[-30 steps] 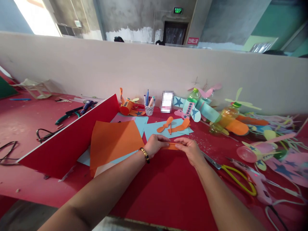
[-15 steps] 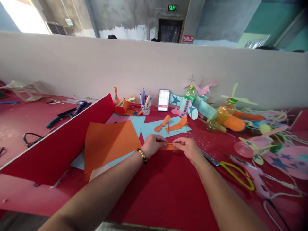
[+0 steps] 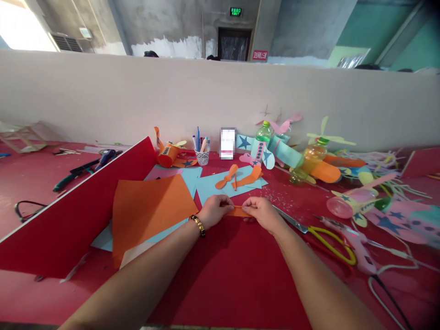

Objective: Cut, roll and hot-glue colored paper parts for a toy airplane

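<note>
A small strip of orange paper [image 3: 238, 211] is pinched at both ends, held just above the red tabletop. My left hand [image 3: 215, 211], with a beaded bracelet at the wrist, grips its left end between thumb and fingers. On the other end my right hand [image 3: 263, 213] closes in the same way. Along the strip's upper edge runs a narrow folded or rolled band. Beyond my hands, orange propeller-shaped paper cutouts [image 3: 227, 177] lie on light blue paper [image 3: 206, 185]. Large orange sheets [image 3: 151, 211] rest left of my left hand, partly under that forearm.
Scissors [image 3: 330, 245] with yellow handles and a pink glue gun [image 3: 354, 240] lie to the right, its cord trailing forward. Bottle planes [image 3: 314, 160] crowd the back right. A pen cup [image 3: 202, 157] and a phone [image 3: 227, 143] stand behind. A red divider [image 3: 85, 215] rises at left.
The view has shifted slightly, so the table contents sit a little farther left. Both hands keep their pinch on the orange paper strip, with little other movement.
</note>
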Motion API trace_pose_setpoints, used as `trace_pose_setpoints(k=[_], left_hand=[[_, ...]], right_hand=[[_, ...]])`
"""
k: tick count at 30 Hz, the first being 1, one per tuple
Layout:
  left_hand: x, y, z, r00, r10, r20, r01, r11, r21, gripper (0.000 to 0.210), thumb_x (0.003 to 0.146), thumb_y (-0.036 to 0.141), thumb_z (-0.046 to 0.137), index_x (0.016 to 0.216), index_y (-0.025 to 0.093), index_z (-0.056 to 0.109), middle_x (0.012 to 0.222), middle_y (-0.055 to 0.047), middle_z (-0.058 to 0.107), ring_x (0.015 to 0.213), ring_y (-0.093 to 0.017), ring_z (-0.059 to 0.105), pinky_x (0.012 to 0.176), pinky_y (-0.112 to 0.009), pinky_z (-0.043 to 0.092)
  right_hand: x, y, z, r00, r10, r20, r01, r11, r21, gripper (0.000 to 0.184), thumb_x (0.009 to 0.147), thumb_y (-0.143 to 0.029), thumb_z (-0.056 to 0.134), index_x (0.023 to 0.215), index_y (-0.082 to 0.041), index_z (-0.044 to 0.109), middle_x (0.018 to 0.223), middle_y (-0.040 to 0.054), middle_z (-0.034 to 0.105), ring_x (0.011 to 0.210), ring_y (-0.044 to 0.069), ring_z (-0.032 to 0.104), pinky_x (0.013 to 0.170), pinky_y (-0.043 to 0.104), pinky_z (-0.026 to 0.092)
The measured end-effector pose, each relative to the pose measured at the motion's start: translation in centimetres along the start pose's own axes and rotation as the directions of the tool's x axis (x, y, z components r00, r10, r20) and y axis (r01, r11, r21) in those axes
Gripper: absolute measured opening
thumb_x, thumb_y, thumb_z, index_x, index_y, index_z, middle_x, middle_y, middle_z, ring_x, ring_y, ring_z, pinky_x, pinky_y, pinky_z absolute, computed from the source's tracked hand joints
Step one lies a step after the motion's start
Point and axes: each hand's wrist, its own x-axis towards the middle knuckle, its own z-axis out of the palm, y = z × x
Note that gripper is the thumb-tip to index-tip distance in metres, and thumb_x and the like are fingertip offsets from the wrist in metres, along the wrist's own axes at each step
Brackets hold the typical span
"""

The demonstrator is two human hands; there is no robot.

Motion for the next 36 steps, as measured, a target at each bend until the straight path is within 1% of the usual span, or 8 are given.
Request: trace_pose_setpoints(k=[4, 10, 15, 18, 21, 23, 30, 36], left_hand=[[0.0, 0.1, -0.1, 1.0, -0.014, 0.014, 0.013, 0.998, 0.063, 0.017, 0.071, 0.031, 0.056, 0.07, 0.015, 0.059, 0.055, 0.003, 0.051, 0.048, -0.009, 0.044, 0.046, -0.019, 0.03], [0.0, -0.1, -0.2, 0.999, -0.022, 0.038, 0.021, 0.999, 0.032, 0.02, 0.073, 0.035, 0.056, 0.071, 0.015, 0.058, 0.053, 0.004, 0.049, 0.046, -0.009, 0.044, 0.045, -0.02, 0.032], [0.0, -0.2, -0.5, 0.997, -0.045, 0.063, 0.049, 0.996, -0.068, 0.024, 0.071, 0.039, 0.059, 0.07, 0.015, 0.06, 0.05, 0.004, 0.049, 0.045, -0.008, 0.042, 0.043, -0.019, 0.03], [0.1, -0.1, -0.6, 0.995, -0.077, 0.058, 0.086, 0.981, -0.174, 0.027, 0.068, 0.04, 0.064, 0.071, 0.013, 0.063, 0.052, 0.003, 0.05, 0.045, -0.006, 0.04, 0.043, -0.018, 0.031], [0.1, 0.0, -0.6, 0.99, -0.124, 0.064, 0.138, 0.939, -0.316, 0.03, 0.063, 0.04, 0.07, 0.074, 0.013, 0.065, 0.06, 0.001, 0.056, 0.052, -0.008, 0.047, 0.049, -0.019, 0.039], [0.1, 0.0, -0.6, 0.984, -0.158, 0.079, 0.177, 0.903, -0.391, 0.032, 0.06, 0.039, 0.073, 0.076, 0.013, 0.066, 0.068, -0.001, 0.06, 0.06, -0.01, 0.053, 0.056, -0.022, 0.046], [0.1, 0.0, -0.7, 0.978, -0.183, 0.097, 0.207, 0.862, -0.462, 0.035, 0.058, 0.039, 0.076, 0.079, 0.012, 0.068, 0.068, -0.002, 0.061, 0.061, -0.011, 0.054, 0.057, -0.025, 0.049], [0.1, 0.4, -0.7, 0.971, -0.221, 0.091, 0.235, 0.812, -0.534, 0.037, 0.056, 0.037, 0.078, 0.082, 0.013, 0.068, 0.077, -0.005, 0.066, 0.07, -0.015, 0.06, 0.063, -0.03, 0.052]], right_hand=[[0.0, 0.2, 0.0, 0.999, -0.04, 0.021, 0.042, 0.994, -0.102, 0.016, 0.074, -0.034, 0.061, 0.073, -0.018, 0.057, 0.058, 0.0001, 0.065, 0.051, 0.014, 0.063, 0.052, 0.025, 0.052], [-0.3, -0.3, -0.2, 0.999, -0.037, 0.029, 0.041, 0.985, -0.169, 0.019, 0.076, -0.037, 0.058, 0.075, -0.018, 0.06, 0.058, 0.0017, 0.066, 0.052, 0.015, 0.063, 0.053, 0.026, 0.052], [-0.4, -0.7, -0.3, 0.999, -0.041, 0.022, 0.044, 0.991, -0.123, 0.025, 0.073, -0.042, 0.061, 0.076, -0.017, 0.064, 0.059, 0.002, 0.066, 0.054, 0.017, 0.064, 0.053, 0.028, 0.053], [-0.4, -0.9, -0.2, 0.995, -0.097, -0.004, 0.097, 0.995, -0.038, 0.025, 0.071, -0.041, 0.064, 0.079, -0.017, 0.065, 0.064, 0.0009, 0.066, 0.057, 0.017, 0.064, 0.057, 0.029, 0.054], [-0.4, -1.2, -0.2, 0.989, -0.146, -0.012, 0.147, 0.987, 0.06, 0.024, 0.07, -0.04, 0.066, 0.08, -0.018, 0.063, 0.066, -0.0005, 0.065, 0.059, 0.016, 0.063, 0.06, 0.031, 0.055], [-0.5, -1.4, -0.1, 0.988, -0.155, -0.008, 0.156, 0.985, 0.078, 0.023, 0.069, -0.04, 0.067, 0.077, -0.018, 0.063, 0.065, -0.0006, 0.064, 0.059, 0.017, 0.062, 0.061, 0.032, 0.055], [-0.2, -1.3, 0.1, 0.983, -0.148, -0.107, 0.158, 0.983, 0.092, 0.028, 0.064, -0.045, 0.07, 0.071, -0.018, 0.063, 0.062, 0.0005, 0.063, 0.056, 0.019, 0.061, 0.057, 0.035, 0.055], [0.0, -1.2, 0.3, 0.985, -0.119, -0.126, 0.138, 0.979, 0.151, 0.03, 0.063, -0.047, 0.07, 0.072, -0.019, 0.062, 0.063, 0.0008, 0.062, 0.056, 0.018, 0.06, 0.057, 0.036, 0.056]])
